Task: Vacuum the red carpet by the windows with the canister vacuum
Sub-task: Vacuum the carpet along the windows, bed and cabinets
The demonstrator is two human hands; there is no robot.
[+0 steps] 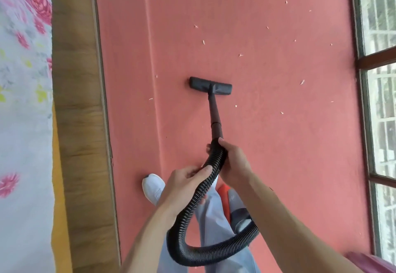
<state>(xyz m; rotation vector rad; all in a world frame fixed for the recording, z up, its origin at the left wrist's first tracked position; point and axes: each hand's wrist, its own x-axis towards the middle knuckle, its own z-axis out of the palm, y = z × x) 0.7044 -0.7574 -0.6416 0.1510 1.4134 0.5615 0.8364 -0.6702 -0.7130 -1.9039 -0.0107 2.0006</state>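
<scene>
- Your left hand (182, 178) sits lowest on the ribbed hose (190, 206), fingers curled round it with the thumb on top. That hose is soft and springy, so I judge it bends rather than steers; use this hand only to keep the loop off your legs.
- The floor head (211, 86) lies flat on the red carpet (278, 144), about mid-width, with pale scraps (241, 55) scattered ahead and towards the windows (381, 93).
- The wand (215, 118) is rigid and looks light; push from it, not from the hose.
- Your right hand (232, 159) wraps fully round the hose's top end where it meets the wand, wrist angled down, forearm stretched forward.
- The canister (235, 206) rests by your feet, partly hidden.
</scene>
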